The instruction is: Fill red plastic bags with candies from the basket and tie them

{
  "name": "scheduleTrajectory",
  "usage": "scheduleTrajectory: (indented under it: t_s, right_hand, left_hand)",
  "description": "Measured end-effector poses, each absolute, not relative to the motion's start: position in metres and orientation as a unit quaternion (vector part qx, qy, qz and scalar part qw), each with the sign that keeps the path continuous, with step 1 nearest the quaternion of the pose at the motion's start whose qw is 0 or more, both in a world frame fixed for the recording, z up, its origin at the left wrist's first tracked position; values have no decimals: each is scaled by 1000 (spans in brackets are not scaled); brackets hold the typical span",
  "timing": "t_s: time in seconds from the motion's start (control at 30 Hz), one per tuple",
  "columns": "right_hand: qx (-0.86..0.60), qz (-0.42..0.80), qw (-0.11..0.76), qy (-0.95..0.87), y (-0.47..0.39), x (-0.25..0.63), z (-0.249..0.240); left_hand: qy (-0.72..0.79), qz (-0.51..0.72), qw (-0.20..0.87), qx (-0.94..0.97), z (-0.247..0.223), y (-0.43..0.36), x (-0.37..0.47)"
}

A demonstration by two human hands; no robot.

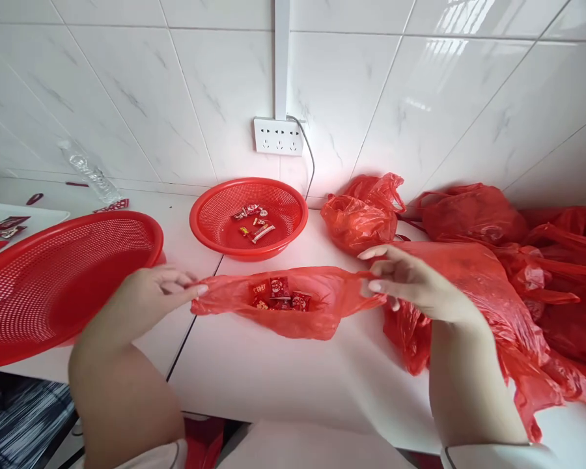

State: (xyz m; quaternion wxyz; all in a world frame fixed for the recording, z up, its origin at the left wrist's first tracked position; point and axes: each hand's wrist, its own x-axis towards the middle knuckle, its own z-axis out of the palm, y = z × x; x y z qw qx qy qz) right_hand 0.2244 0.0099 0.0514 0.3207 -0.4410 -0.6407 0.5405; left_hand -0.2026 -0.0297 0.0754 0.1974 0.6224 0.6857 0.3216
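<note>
Here, we see the thin, translucent red plastic bag (317, 327) low over the white table (273, 384), in front of the round red perforated plastic basket (248, 249) and right of the larger red perforated basket (107, 260). Its long axis runs left to right, roughly parallel to the table's front edge, and its gaping mouth faces upward and towards us. Through that mouth we see small red packets with pale printing (279, 287). Our left hand (151, 294) pinches the bag's left end between thumb and fingers. Our right hand (413, 279) has its fingers gripping the right end, the index finger lifted apart. Beyond it we have filled red plastic bags (469, 277).
</note>
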Motion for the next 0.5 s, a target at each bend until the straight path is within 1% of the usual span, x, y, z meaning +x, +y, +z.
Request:
scheduleTrajectory:
  t_s: [0.03,0.1,0.13,0.17,0.23,0.33,0.4,0.43,0.5]
  right_hand:
    - [-416,541,384,-622,12,226,61]
    - [-372,504,509,-591,16,225,82]
    - [-355,479,551,-584,19,221,91]
    - [-343,456,576,-585,21,216,100]
    - [-323,399,612,-601,24,202,115]
    - [-289,288,674,-615,29,181,128]
    - [-281,245,670,-642,30,168,131]
    - [-283,239,645,-669,30,163,132]
    - [-272,236,579,-731,27,153,133]
  left_hand:
    - [693,318,207,613,86,-29,-200]
    - [646,406,227,605,106,-25,-193]
    - [604,447,247,612,115,-23,-188]
    - [559,477,267,624,123,-21,-183]
    - [485,499,303,651,135,-15,-170]
    - [379,544,339,668,143,-4,-141]
    - [302,545,383,682,141,5,-118]
    - [282,538,391,691,138,8,-106]
    - [297,489,362,736,130,14,-83]
